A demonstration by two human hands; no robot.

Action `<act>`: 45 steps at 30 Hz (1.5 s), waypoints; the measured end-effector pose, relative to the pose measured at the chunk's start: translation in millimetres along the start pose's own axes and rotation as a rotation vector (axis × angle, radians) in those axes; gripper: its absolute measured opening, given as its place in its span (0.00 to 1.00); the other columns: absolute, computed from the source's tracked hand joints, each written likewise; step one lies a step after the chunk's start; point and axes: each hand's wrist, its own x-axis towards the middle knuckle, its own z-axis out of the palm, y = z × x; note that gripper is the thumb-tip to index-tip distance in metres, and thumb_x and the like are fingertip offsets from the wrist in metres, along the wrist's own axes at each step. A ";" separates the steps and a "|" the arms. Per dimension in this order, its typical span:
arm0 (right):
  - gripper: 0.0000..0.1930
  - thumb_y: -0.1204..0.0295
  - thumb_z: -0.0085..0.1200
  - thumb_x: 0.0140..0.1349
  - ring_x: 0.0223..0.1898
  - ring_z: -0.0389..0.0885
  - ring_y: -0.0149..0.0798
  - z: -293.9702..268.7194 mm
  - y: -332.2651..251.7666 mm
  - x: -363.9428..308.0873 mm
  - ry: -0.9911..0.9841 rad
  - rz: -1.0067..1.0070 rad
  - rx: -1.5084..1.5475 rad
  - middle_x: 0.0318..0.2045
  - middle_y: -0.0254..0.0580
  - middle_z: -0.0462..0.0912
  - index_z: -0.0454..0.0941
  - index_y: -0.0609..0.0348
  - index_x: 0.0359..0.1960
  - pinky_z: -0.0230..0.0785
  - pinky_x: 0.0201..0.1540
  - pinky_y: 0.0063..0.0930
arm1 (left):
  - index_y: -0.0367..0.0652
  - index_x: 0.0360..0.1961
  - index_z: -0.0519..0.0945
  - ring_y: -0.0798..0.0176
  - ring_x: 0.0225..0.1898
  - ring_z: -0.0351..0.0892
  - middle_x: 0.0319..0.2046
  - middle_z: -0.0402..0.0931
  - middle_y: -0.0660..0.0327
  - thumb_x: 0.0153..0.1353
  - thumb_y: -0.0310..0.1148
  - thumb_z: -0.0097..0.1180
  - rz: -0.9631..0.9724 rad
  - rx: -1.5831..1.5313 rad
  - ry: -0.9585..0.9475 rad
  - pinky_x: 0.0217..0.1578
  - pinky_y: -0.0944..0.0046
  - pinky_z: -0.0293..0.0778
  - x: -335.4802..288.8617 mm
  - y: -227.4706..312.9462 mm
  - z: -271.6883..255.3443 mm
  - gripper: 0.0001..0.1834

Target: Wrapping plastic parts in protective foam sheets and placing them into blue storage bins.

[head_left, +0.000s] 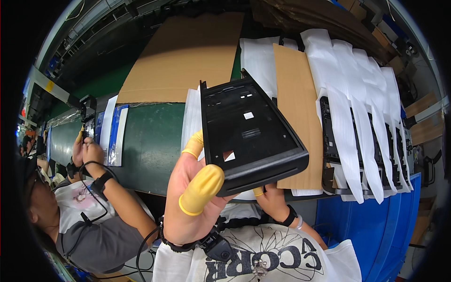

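A black plastic housing [256,122], shaped like a shallow open tray with small cutouts, is held up tilted in front of me. My left hand [190,197] grips its near left side, the thumb in a yellow finger cot pressed against the lower corner and another yellow-tipped finger behind the edge. Below the housing's right end is my right hand [272,202], lower and closer to my body. One yellow fingertip shows there; the other fingers are hidden behind the housing, so I cannot see whether they hold anything.
Black frames [331,145] stand in a row at right, interleaved with white foam sheets [345,141]. Cardboard sheets [181,56] lie on the green bench [150,145]. A blue bin [371,230] stands at lower right. At left a co-worker's hands [89,150] handle a dark part.
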 end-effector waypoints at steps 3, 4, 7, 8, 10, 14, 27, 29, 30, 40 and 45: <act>0.09 0.73 0.51 0.53 0.31 0.72 0.46 9.6 17.8 -10.8 0.002 0.020 -0.068 0.27 0.46 0.73 0.75 0.61 0.36 0.65 0.35 0.35 | 0.35 0.61 0.44 0.59 0.48 0.72 0.51 0.63 0.52 0.56 0.32 0.56 -0.005 -0.022 -0.015 0.47 0.59 0.72 -2.7 -0.9 1.0 0.40; 0.09 0.72 0.53 0.52 0.33 0.71 0.48 10.0 19.0 -11.5 -0.034 0.004 -0.095 0.28 0.47 0.73 0.76 0.62 0.35 0.65 0.37 0.36 | 0.35 0.61 0.45 0.59 0.48 0.72 0.50 0.64 0.53 0.57 0.34 0.54 0.012 -0.016 -0.034 0.47 0.59 0.73 -4.2 -1.0 -0.1 0.39; 0.09 0.72 0.55 0.49 0.37 0.71 0.49 8.7 14.8 -7.5 -0.083 -0.064 -0.158 0.30 0.47 0.73 0.77 0.62 0.32 0.65 0.39 0.38 | 0.35 0.61 0.47 0.59 0.49 0.72 0.50 0.65 0.53 0.61 0.38 0.49 0.033 -0.065 -0.114 0.47 0.59 0.73 -4.3 -1.6 -7.5 0.35; 0.09 0.72 0.55 0.48 0.38 0.71 0.49 8.5 13.3 -5.9 -0.095 -0.115 -0.195 0.32 0.47 0.73 0.77 0.62 0.32 0.65 0.39 0.38 | 0.35 0.61 0.49 0.59 0.49 0.72 0.50 0.65 0.54 0.63 0.40 0.45 0.035 -0.121 -0.174 0.47 0.59 0.73 -3.5 -1.9 -9.8 0.32; 0.10 0.72 0.56 0.48 0.37 0.71 0.47 11.2 13.9 -7.4 -0.081 -0.079 -0.231 0.33 0.46 0.72 0.78 0.61 0.33 0.65 0.39 0.37 | 0.35 0.61 0.49 0.59 0.49 0.72 0.50 0.65 0.55 0.64 0.41 0.42 0.019 -0.177 -0.152 0.48 0.58 0.73 -3.2 -1.9 -10.1 0.31; 0.14 0.72 0.57 0.46 0.35 0.69 0.41 15.2 16.4 -6.9 0.057 -0.050 -0.270 0.34 0.42 0.69 0.79 0.57 0.38 0.64 0.36 0.33 | 0.36 0.61 0.50 0.60 0.50 0.71 0.50 0.65 0.56 0.66 0.42 0.38 -0.005 -0.285 -0.142 0.49 0.58 0.72 -5.2 -3.4 -13.9 0.29; 0.15 0.77 0.59 0.42 0.25 0.64 0.37 8.9 6.7 -13.4 0.064 -0.104 -0.128 0.27 0.37 0.67 0.79 0.55 0.36 0.60 0.26 0.27 | 0.35 0.62 0.46 0.60 0.48 0.72 0.50 0.62 0.56 0.62 0.42 0.47 0.019 -0.090 -0.138 0.47 0.59 0.72 -22.4 2.9 -17.8 0.36; 0.13 0.78 0.59 0.42 0.24 0.66 0.39 7.0 -0.2 -13.6 0.031 -0.214 -0.119 0.26 0.37 0.69 0.78 0.56 0.34 0.61 0.25 0.27 | 0.35 0.62 0.46 0.60 0.49 0.71 0.50 0.63 0.56 0.62 0.43 0.47 0.024 -0.028 -0.119 0.48 0.59 0.72 -21.7 4.6 -19.5 0.36; 0.13 0.78 0.59 0.42 0.24 0.66 0.39 5.3 -3.9 -12.4 0.033 -0.207 -0.121 0.26 0.37 0.69 0.78 0.56 0.34 0.61 0.25 0.27 | 0.35 0.62 0.46 0.60 0.49 0.71 0.50 0.63 0.56 0.62 0.43 0.47 0.017 -0.028 -0.119 0.48 0.59 0.72 -20.3 4.7 -23.0 0.36; 0.09 0.76 0.54 0.53 0.32 0.77 0.37 -53.3 -20.6 -21.8 -0.541 0.152 0.200 0.31 0.41 0.79 0.78 0.58 0.38 0.70 0.36 0.27 | 0.37 0.62 0.48 0.60 0.50 0.70 0.50 0.65 0.56 0.60 0.38 0.50 -0.022 -0.011 -0.084 0.51 0.59 0.68 -4.5 13.3 -24.0 0.35; 0.11 0.71 0.52 0.58 0.35 0.78 0.33 -143.9 -57.6 -34.4 -0.629 0.338 0.304 0.35 0.39 0.81 0.77 0.57 0.42 0.71 0.39 0.25 | 0.38 0.61 0.52 0.57 0.52 0.66 0.48 0.66 0.55 0.56 0.30 0.53 -0.121 0.206 0.053 0.57 0.56 0.59 -3.2 -6.1 -70.9 0.34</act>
